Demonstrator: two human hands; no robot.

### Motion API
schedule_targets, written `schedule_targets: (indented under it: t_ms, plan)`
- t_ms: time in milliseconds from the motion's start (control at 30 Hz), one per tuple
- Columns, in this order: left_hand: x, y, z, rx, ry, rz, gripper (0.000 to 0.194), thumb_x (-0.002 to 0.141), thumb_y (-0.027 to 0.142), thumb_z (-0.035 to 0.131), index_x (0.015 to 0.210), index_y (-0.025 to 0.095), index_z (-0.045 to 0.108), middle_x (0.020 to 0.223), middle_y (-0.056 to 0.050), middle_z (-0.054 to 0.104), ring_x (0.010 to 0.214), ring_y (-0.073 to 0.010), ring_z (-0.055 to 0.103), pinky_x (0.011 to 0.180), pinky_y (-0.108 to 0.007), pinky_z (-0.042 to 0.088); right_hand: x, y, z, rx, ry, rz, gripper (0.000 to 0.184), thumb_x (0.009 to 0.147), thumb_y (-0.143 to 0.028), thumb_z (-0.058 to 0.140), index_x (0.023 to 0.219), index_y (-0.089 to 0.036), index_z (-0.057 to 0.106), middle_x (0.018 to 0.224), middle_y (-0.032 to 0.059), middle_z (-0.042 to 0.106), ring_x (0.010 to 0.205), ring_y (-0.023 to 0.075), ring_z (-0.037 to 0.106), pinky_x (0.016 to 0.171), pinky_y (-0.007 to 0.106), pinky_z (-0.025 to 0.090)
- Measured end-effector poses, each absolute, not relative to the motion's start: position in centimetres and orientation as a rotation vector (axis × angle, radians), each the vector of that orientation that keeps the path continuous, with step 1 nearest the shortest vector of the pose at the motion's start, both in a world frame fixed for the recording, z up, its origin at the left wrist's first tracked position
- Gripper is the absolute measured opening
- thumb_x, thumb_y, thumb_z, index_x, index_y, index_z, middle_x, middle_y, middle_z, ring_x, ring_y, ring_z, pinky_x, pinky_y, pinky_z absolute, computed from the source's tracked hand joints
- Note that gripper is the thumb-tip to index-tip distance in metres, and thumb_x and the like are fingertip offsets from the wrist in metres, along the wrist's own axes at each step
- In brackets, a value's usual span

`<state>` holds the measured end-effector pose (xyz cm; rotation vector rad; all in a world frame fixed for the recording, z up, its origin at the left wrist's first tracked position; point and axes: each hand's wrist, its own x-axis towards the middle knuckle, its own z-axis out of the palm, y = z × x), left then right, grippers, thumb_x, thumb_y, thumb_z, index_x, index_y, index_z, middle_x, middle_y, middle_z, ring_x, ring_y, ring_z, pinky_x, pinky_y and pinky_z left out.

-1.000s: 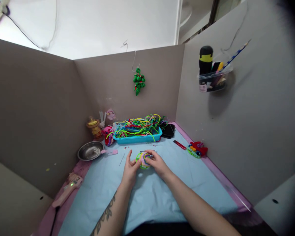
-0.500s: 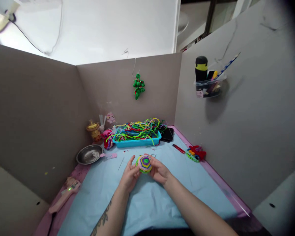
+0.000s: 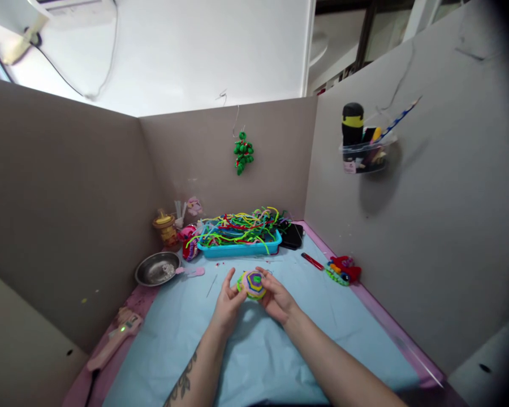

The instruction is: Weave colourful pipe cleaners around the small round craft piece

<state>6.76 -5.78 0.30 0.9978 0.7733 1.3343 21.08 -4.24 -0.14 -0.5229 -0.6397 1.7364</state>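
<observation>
Leftward, well apart from the fingers, the bowl sits on the counter. The left hand has its fingers pinching the near-left side of the striped ball, and the right hand's fingers grip its right side, just above the counter.

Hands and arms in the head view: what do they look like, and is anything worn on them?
The left hand and right hand are human and bare, without gloves. No sleeve, watch or cable shows on either forearm. The left forearm bears a leaf-patterned tattoo. A thin ring would be too small to tell.
</observation>
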Motion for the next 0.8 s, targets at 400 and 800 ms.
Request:
schedule_targets:
  t_ms: [400, 800]
  plan:
    - [6.8, -6.9, 0.9, 1.631, 1.075, 1.484, 0.033, 0.073, 0.020, 0.064, 0.105, 0.028, 0.068, 0.126, -0.006, 0.058, 0.120, -0.0253, 0.049, 0.106, -0.043, 0.031, 20.0, -5.5, 0.4, -0.688, -1.073, 1.380, 0.061, 0.068, -0.030, 0.072, 0.121, -0.025, 0.041, 0.088, 0.0025, 0.066, 0.083, 0.0196, 0.063, 0.076, 0.035, 0.048]
    - [6.7, -6.4, 0.4, 1.613, 1.049, 1.448, 0.036, 0.072, 0.021, 0.065, 0.108, 0.026, 0.067, 0.125, -0.007, 0.058, 0.122, -0.0249, 0.047, 0.107, -0.041, 0.030, 20.9, -5.3, 0.5, -0.669, -1.168, 1.419, 0.072, 0.070, -0.031, 0.070, 0.132, -0.024, 0.034, 0.084, 0.0020, 0.067, 0.076, 0.0184, 0.064, 0.075, 0.034, 0.047]
